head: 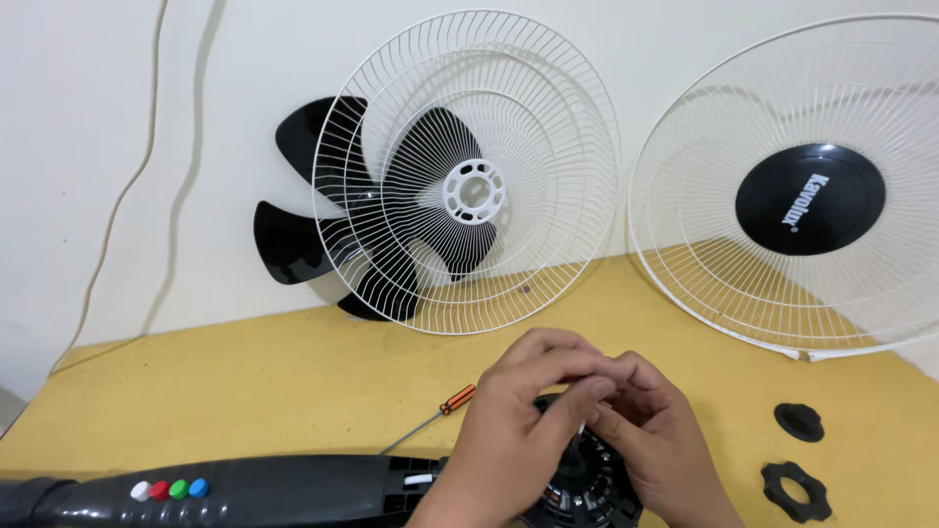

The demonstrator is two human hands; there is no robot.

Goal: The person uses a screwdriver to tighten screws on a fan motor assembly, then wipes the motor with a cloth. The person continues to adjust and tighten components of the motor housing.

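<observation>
Left hand (514, 416) and right hand (650, 440) meet fingertip to fingertip, pinching something small and hidden atop the black motor (585, 489), which sits directly beneath them. A screwdriver (435, 416) lies at 9 o'clock; two black nuts (797, 455) at 3 o'clock; grilles (469, 176) at 12.

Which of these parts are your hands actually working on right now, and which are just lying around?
In hand:
left hand and right hand, both on the black fan motor head
black fan body joined to it

Lying about:
screwdriver
two black nuts
rear grille
black blade
front grille
</observation>
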